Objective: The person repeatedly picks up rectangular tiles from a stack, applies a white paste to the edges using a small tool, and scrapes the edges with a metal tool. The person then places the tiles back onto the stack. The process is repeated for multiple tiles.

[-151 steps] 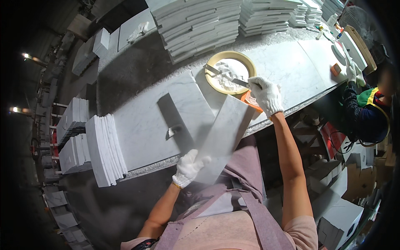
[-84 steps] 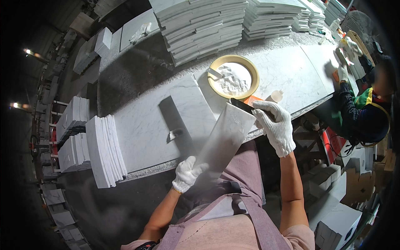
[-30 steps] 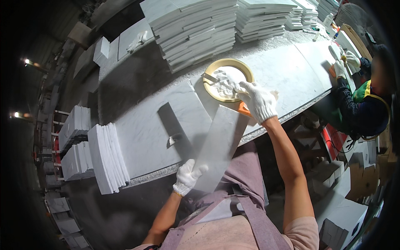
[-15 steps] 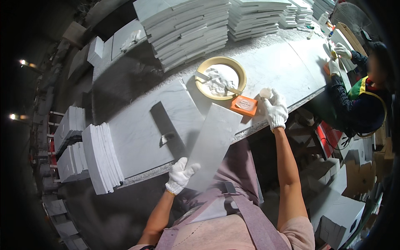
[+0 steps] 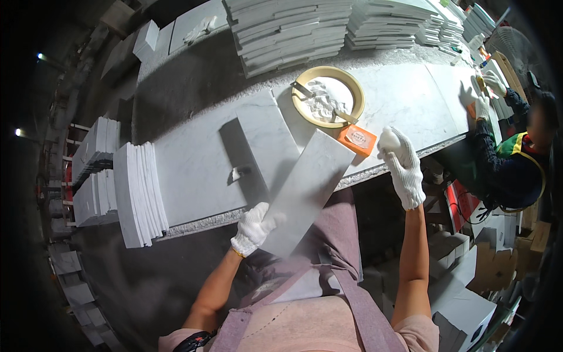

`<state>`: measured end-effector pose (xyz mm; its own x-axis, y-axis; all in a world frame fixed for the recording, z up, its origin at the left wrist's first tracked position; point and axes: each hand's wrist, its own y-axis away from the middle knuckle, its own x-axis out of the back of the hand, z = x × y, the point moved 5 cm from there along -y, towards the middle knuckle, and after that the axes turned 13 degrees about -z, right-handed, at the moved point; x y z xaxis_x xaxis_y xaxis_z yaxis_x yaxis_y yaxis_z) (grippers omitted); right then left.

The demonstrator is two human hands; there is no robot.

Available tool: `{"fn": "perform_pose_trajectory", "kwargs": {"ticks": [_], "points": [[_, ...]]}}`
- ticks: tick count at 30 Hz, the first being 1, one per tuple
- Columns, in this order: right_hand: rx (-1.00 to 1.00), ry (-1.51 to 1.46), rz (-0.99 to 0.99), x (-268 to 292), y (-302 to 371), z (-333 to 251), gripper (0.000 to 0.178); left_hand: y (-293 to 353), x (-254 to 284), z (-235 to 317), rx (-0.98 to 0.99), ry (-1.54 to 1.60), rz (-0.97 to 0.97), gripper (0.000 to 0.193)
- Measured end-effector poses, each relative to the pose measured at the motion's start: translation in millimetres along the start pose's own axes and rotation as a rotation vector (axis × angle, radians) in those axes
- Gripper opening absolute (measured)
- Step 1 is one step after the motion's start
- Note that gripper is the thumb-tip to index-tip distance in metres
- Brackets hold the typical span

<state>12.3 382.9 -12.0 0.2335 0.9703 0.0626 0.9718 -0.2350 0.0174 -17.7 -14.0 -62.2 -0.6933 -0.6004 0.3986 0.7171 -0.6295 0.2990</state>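
Standing far to the left of the yellow bowl [image 5: 358, 97] and nearer the person, a row of upright white tiles [image 5: 141, 196] ends at the bench's rough front edge [image 5: 199, 225]. Flat pale stone extends rightward from these tiles toward the bowl. Nearer the person than the bowl and to its left, the left hand [image 5: 253, 230], gloved, has its fingers closed on the lower left edge of a grey-white slab [image 5: 314, 190]. This slab slants up toward the bowl, its upper end just short of the rim; it overlaps the bench's front edge in view, though contact cannot be told. Behind the bowl rises a tall tile stack [image 5: 290, 35]. Just beside the bowl, to its near right, lies an orange box [image 5: 358, 140]. Farther right, the right hand [image 5: 403, 167], gloved, curls its fingers round a small pale rounded object [image 5: 389, 141], apart from slab and box. Beyond, bench surface extends right from the bowl toward a co-worker's gloved hand [image 5: 494, 83].
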Motion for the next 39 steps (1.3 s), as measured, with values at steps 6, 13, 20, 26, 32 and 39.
{"fn": "perform_pose_trajectory", "kwargs": {"ticks": [6, 13, 20, 26, 32, 39], "points": [[-0.169, -0.01, -0.184, -38.2, -0.2, -26.3, 0.056, -2.3, -0.3, -7.7, -0.037, -0.044, 0.012, 0.057], [-0.244, 0.092, -0.201, -59.9, -20.2, -28.4, 0.045, -2.0, -1.5, -14.4, -0.012, -0.11, 0.027, 0.061], [-0.266, 0.18, -0.258, -72.1, -32.9, -33.8, 0.04, -2.4, -1.1, -11.1, 0.003, -0.074, 0.026, 0.064], [-0.256, 0.187, -0.307, -77.9, -37.9, -40.2, 0.036, -2.0, -0.3, -10.3, 0.02, -0.104, 0.03, 0.062], [-0.287, 0.2, -0.308, -78.3, -39.4, -38.5, 0.034, -2.5, -0.7, -10.1, 0.016, -0.075, 0.033, 0.06], [-0.247, 0.205, -0.315, -79.6, -43.1, -35.5, 0.033, -2.3, 0.8, -4.8, 0.007, -0.069, 0.025, 0.061]]}}
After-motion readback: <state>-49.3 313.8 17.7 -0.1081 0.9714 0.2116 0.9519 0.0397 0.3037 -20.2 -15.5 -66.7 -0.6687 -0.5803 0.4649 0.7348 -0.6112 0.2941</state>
